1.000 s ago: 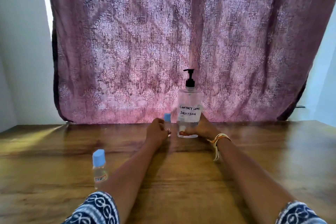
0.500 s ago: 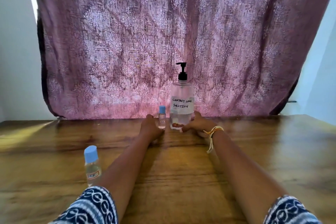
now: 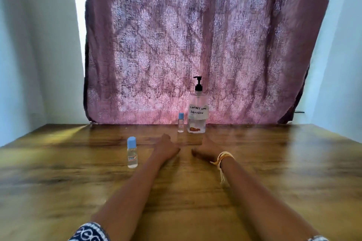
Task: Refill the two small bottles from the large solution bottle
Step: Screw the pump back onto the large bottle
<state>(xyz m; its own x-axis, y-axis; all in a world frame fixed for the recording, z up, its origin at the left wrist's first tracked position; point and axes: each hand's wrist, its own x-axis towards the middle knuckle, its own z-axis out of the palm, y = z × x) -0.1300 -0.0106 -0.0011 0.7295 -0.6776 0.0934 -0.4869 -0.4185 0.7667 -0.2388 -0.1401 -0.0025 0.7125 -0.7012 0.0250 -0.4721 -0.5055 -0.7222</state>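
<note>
A large clear pump bottle [image 3: 197, 111] with a black pump and a label reading "contact lens solution" stands at the back of the wooden table [image 3: 274, 162]. Just to its left stands a small clear bottle [image 3: 180, 123] with a blue cap. A second small blue-capped bottle [image 3: 132, 152] stands nearer, to the left of my left forearm. My left hand [image 3: 166, 147] and my right hand [image 3: 207, 149] lie on the table in front of the large bottle, holding nothing and touching no bottle. A yellow thread band circles my right wrist.
A mauve patterned curtain [image 3: 195, 45] hangs behind the table's back edge, with pale walls [image 3: 29, 45] on both sides. Bare wood stretches to the right of my right arm and to the left of the near small bottle.
Both hands have let go of the far small bottle and the large bottle and drawn back toward me. The view has tilted, so the bottles sit lower in frame.
</note>
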